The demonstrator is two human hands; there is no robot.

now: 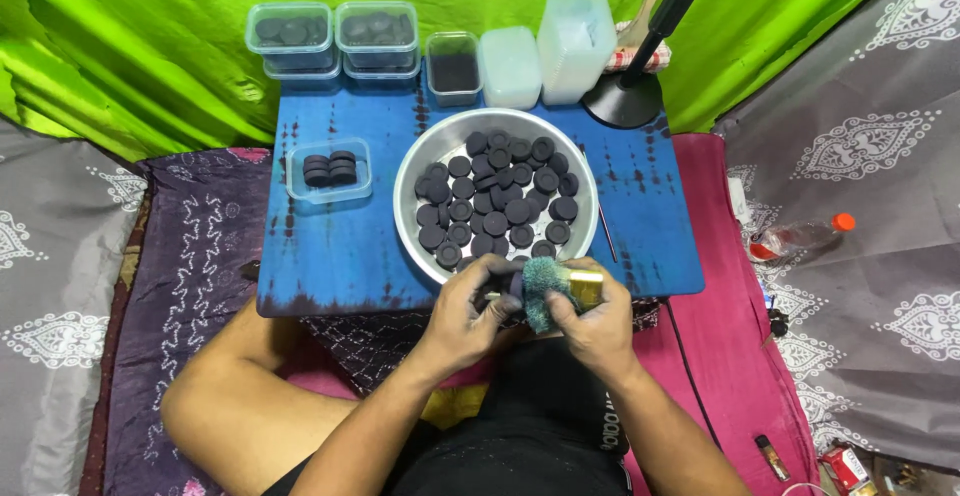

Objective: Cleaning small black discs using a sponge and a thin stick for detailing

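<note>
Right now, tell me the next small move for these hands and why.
Probably keep rubbing, turning the black disc a little under the green scrub pad. The left hand pinches the disc, the right hand presses the pad on it, just over the near rim of the metal bowl of similar discs.

1. The scrub pad (545,286) in the right hand (590,321) looks green, fibrous and rough, backed by yellow sponge.
2. The disc (512,283) at the left hand (465,311) is matt black.
3. Just beyond both hands, the bowl (420,156) is smooth, dull-shining metal.
4. The surface (330,256) under it wears blue dyed cloth.
5. Farther off, the containers (330,171) are clear glossy plastic.
</note>
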